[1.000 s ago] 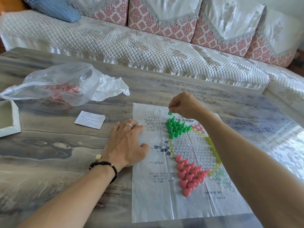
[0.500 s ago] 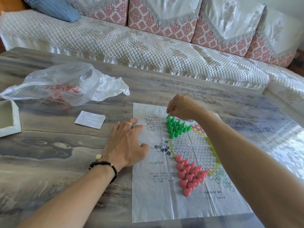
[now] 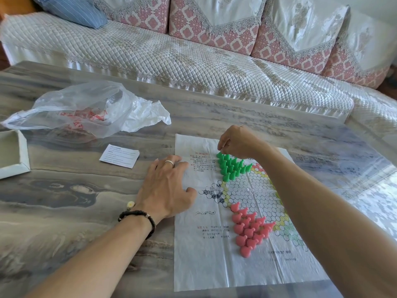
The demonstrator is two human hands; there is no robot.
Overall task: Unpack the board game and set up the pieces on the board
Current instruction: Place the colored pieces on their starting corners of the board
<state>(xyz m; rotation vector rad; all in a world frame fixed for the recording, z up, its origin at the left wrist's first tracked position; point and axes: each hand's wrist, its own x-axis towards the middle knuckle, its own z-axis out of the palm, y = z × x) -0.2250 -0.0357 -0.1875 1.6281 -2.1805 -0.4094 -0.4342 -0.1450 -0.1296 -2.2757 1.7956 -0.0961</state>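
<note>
Currently right hand [image 3: 238, 143] pinches the far-left peg of the green pegs [image 3: 231, 166] at the far corner of the paper board [image 3: 206, 265]; left hand [image 3: 166, 190] flat, fingers spread on its left edge; pink pegs [image 3: 249, 229] nearer

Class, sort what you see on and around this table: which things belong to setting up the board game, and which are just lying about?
Part of the job:
paper board
green pieces
pink pieces
right hand, at the green pieces
left hand, resting on the board's edge

Lying about:
plastic bag
small leaflet
white box
sofa
</note>
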